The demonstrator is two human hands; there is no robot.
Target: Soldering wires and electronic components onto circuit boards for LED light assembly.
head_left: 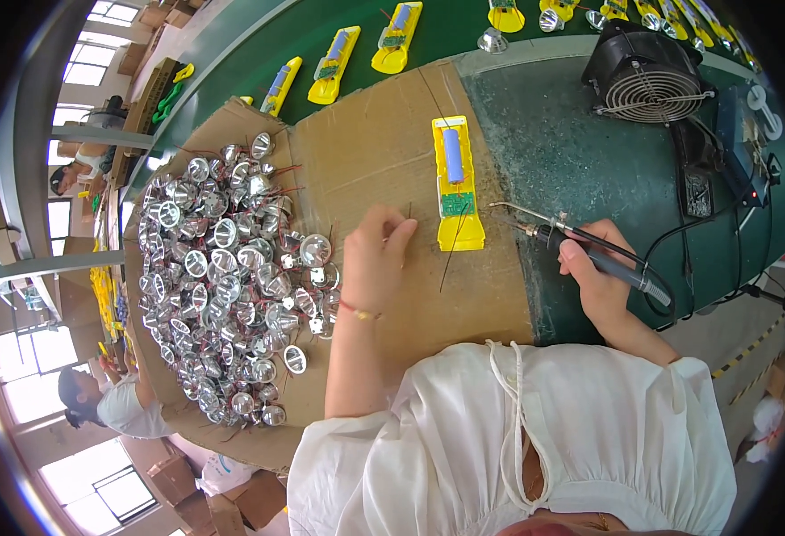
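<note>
My right hand (596, 272) is closed around the dark handle of a soldering iron (596, 255) with a thin curved metal feed tube (525, 211) fixed alongside. Its tip points left, toward a yellow flashlight housing half (461, 234) lying on the cardboard. Inside that housing are a blue cylindrical battery (453, 156) and a green circuit board (456, 205), with thin dark wires trailing from both ends. To the left of the housing, apart from it, my left hand (377, 259) is raised with thumb and fingers pinched together. A thin dark line shows at the fingertips; what they hold is unclear.
Many silvery reflector cups (223, 268) with wires fill a cardboard tray at left. More yellow housings (334, 64) line the far side of the green bench. A black fan (650, 76) and a blue box (739, 147) with cables stand at far right. People sit at left.
</note>
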